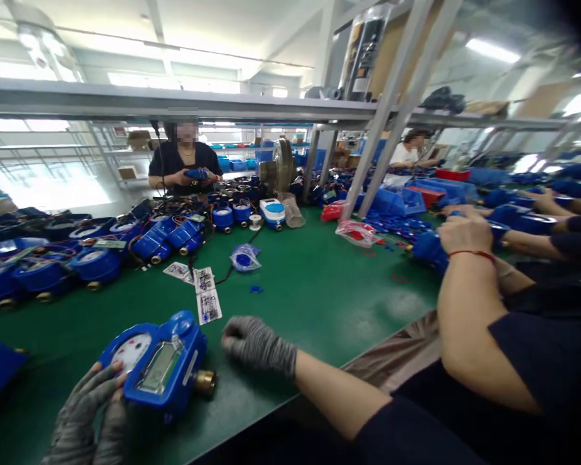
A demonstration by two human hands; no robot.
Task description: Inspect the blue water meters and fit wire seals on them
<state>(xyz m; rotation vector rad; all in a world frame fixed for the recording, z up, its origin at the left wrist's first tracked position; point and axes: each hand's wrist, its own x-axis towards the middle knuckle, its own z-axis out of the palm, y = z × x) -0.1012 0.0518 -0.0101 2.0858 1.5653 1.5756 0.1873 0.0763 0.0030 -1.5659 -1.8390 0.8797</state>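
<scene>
While the fingers of the grey-gloved left hand (87,413) grasp the left rim of a blue plastic meter (162,368), its bare tips lying beside the round white dial (133,352), the grey-gloved right hand (261,345) rests apart from it, on the other side. Its fingers are curled inward; whether they pinch something small, I cannot tell. The meter sits tilted at the near left of the green tabletop (310,271), with its rectangular grey display (159,367) facing up and a threaded brass fitting (206,382) pointing toward the right hand.

Just beyond the hands lie a white printed sheet (208,305), a few tiny blue plastic pieces (255,289) and a clear plastic bag of blue parts (244,258). Farther left, blue meters with loose wires (94,265) stand in crowded rows. Toward the right are a thin red ring (399,278), a clear bag with red contents (358,234) and a heap of small blue parts (397,226). At the right edge, a co-worker's hand (465,232), a red cord at the wrist, is at another blue meter (428,248). Across the tabletop, a person in a dark top (184,161) holds one too, below a long metal shelf (174,100).
</scene>
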